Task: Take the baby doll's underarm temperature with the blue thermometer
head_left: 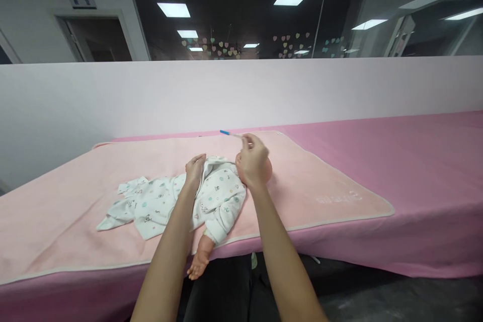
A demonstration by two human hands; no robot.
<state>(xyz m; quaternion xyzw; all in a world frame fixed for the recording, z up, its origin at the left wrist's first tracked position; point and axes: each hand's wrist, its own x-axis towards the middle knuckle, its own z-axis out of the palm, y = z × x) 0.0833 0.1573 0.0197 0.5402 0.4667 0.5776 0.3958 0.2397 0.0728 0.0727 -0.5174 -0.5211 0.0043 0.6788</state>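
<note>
A baby doll [202, 256] in a white printed outfit [221, 188] lies on its back, its head [267, 168] to the right and one bare arm hanging over the near edge. My left hand [195, 168] is at the chest, fingers closed on the edge of the doll's top. Above the doll's face, my right hand [253, 157] pinches a thin stick [225, 132], blue at its far end and pale toward my fingers, perhaps a thermometer. Slight blur covers the right hand, which hides much of the doll's face.
A pale pink blanket [302, 201] with a white border lies under the doll. Beneath it a darker pink cover [415, 171] drapes over the table's front edge. Behind stands a low white wall [241, 95], topped by a glass panel [234, 15] with reflections.
</note>
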